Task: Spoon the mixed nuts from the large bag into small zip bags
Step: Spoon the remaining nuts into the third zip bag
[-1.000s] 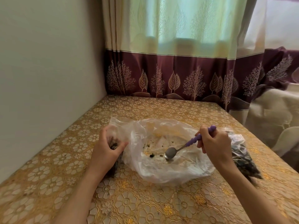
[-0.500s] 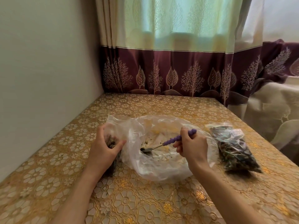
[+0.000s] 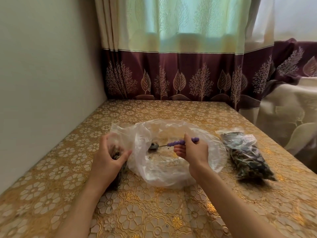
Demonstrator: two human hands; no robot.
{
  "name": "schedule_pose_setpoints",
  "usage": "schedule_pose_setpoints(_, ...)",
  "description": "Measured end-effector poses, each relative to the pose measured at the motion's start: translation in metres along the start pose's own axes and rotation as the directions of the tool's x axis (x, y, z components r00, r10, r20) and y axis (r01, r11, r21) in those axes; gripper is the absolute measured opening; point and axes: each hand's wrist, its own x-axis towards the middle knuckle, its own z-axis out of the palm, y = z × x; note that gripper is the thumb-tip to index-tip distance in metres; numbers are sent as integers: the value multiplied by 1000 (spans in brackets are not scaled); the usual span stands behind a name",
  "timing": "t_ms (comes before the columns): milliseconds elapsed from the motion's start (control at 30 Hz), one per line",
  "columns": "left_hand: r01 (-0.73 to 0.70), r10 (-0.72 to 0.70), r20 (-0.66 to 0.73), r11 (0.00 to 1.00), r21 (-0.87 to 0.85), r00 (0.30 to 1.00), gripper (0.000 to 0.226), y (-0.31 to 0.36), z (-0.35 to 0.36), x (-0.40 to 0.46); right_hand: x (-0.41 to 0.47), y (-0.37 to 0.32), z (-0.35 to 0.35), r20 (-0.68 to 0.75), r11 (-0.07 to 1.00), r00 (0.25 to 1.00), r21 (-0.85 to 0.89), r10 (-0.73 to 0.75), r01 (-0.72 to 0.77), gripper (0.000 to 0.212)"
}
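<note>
The large clear plastic bag (image 3: 164, 170) lies open on the table with only crumbs and a few nut pieces inside. My right hand (image 3: 192, 152) grips the purple handle of a metal spoon (image 3: 175, 143); its bowl sits low inside the bag, toward the left side. My left hand (image 3: 109, 157) holds a small zip bag (image 3: 120, 170) of nuts upright at the big bag's left edge, fingers and thumb curled round its mouth. The hand hides much of that bag. A filled small zip bag (image 3: 247, 155) lies on the table to the right.
The table (image 3: 154, 212) carries a gold floral cloth. A plain wall runs along its left side. A maroon and cream curtain (image 3: 180, 74) hangs behind the far edge. Cream fabric drapes past the table's right edge.
The spoon has travelled left inside the large bag, from its middle toward the left side near the small bag. My right hand followed it, uncovering the filled bag. My left hand kept its hold.
</note>
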Motion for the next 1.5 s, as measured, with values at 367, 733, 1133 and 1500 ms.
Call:
schedule_pose_setpoints(367,-11,11,-4,1000,5,1000,57,1,-1,-1,-4,-13,-21,58,992,994,83,91,-96,55)
schedule_pose_setpoints(733,16,-16,25,1000,-18,1000,59,-1,0,0,-23,-69,-4,124,964,961,135,-246,229,40)
schedule_pose_setpoints(1133,14,-14,-1,1000,-10,1000,62,-4,1,0,-42,-60,26,416,891,806,25,-421,453,19)
schedule_pose_setpoints(1500,35,-35,15,999,0,999,67,-4,1,0,-14,-37,-22,-2,942,942,-16,-335,335,42)
